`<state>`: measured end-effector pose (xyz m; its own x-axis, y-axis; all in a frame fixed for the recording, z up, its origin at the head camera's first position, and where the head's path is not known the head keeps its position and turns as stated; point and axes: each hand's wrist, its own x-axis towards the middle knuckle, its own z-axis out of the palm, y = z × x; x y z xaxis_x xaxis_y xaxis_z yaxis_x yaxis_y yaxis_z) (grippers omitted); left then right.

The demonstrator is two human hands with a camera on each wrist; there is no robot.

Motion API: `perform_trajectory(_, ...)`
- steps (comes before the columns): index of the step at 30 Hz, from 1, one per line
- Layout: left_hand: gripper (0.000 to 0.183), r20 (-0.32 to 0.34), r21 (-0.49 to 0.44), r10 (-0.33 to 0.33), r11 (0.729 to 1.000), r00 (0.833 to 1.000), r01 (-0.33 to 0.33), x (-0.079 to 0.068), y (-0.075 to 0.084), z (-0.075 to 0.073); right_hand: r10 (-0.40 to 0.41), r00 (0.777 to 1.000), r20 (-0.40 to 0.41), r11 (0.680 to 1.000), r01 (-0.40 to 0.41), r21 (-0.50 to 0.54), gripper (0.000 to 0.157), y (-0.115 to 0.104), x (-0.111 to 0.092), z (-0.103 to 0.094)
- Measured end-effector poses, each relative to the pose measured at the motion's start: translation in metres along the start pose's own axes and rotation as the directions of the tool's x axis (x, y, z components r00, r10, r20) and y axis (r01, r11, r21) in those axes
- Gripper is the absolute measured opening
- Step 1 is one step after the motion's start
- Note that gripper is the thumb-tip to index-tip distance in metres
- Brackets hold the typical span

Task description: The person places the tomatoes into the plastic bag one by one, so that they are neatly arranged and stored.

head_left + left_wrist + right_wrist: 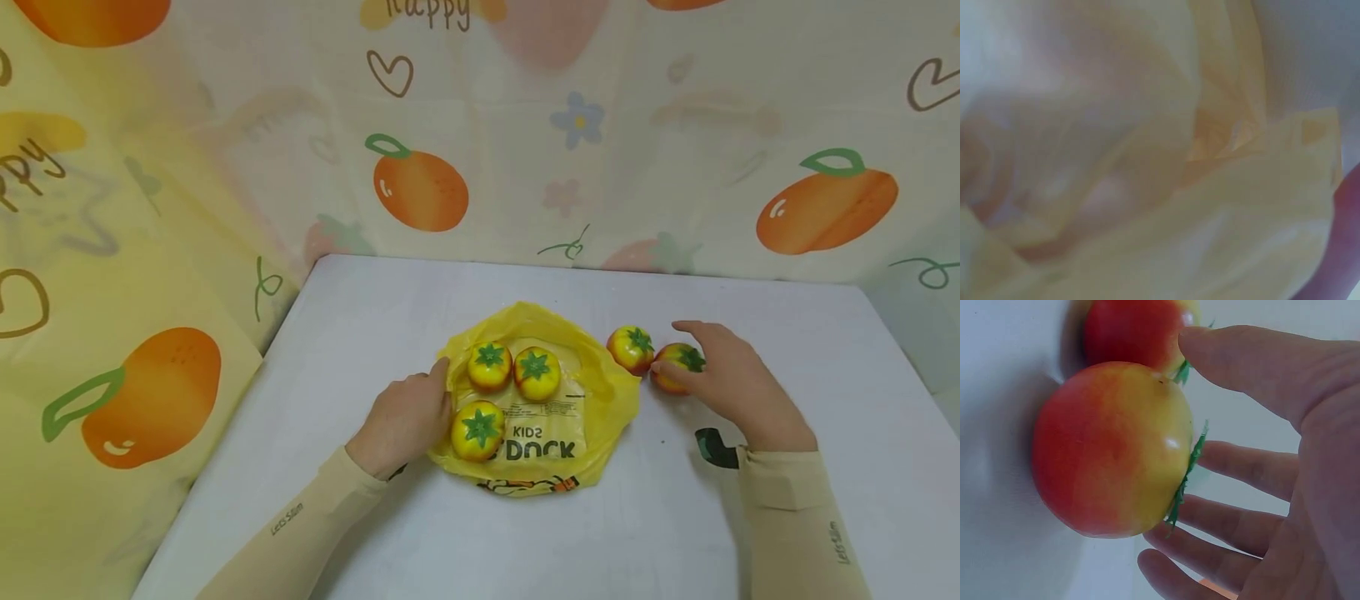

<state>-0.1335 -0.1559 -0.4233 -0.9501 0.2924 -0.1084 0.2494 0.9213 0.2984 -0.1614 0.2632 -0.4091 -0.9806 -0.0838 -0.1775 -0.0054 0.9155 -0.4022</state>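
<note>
A yellow plastic bag (611, 417) lies spread with its mouth up, holding three red-and-yellow, tomato-like fruits (479, 430) with green star-shaped tops. My left hand (401, 417) grips its left rim; some fingers are hidden behind the plastic. In the left wrist view the bag's film (1241, 231) fills most of the picture. At the bag's right, my right hand (731, 379) reaches over a tomato-like fruit (1110, 450), thumb and fingers spread around its green top. Another such fruit (630, 350) sits just left of it, against the bag's rim.
A white table (600, 542) bears everything. Behind it hangs a printed cloth (510, 192) with orange fruits and hearts, and more of this cloth (225, 400) runs along the left side. Dark lettering shows on the bag.
</note>
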Motion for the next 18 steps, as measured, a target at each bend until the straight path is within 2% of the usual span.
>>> perform_trajectory(9, 0.052, 0.005, 0.005, 0.004, 1.0, 1.0, -0.004, -0.0004, 0.0001, -0.0005, 0.035, 0.999, 0.03, 0.999, -0.035, 0.011, 0.092, 0.0015, -0.0001, 0.004)
perform_trajectory(18, 0.053, 0.011, 0.002, -0.003, 1.0, 1.0, 0.003, 0.0006, -0.0005, 0.0004, 0.05, 0.997, 0.052, 0.999, -0.051, 0.012, 0.092, 0.0016, 0.0032, 0.0084)
